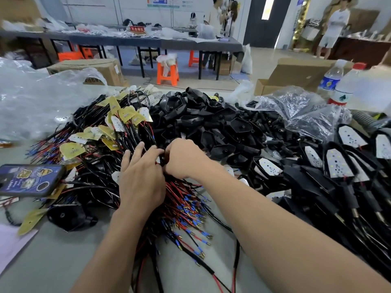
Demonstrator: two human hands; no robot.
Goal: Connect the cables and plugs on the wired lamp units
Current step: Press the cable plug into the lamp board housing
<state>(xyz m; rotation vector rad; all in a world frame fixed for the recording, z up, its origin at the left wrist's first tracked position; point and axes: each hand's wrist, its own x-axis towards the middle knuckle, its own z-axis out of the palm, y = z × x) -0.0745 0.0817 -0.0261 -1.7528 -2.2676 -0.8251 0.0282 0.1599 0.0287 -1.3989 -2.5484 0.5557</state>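
Observation:
A big tangle of black cables (101, 149) with red and blue wire ends (190, 210) and small yellow and white LED boards (72, 150) covers the middle of the table. My left hand (139, 174) lies over the bundle, its fingers spread and reaching into the cables. Just to its right, my right hand (184, 159) curls around a black cable, pinching it where both hands meet. What sits between the fingertips is hidden. Behind the hands lies a heap of black plastic lamp housings (211, 123). Assembled lamp units (338, 163) with white boards lie at the right.
A phone (29, 179) lies at the left on the cables. Clear plastic bags (31, 102) sit at the far left and back right. Two water bottles (344, 87) and an open cardboard box (296, 77) stand at the back right. People stand far behind, near other tables.

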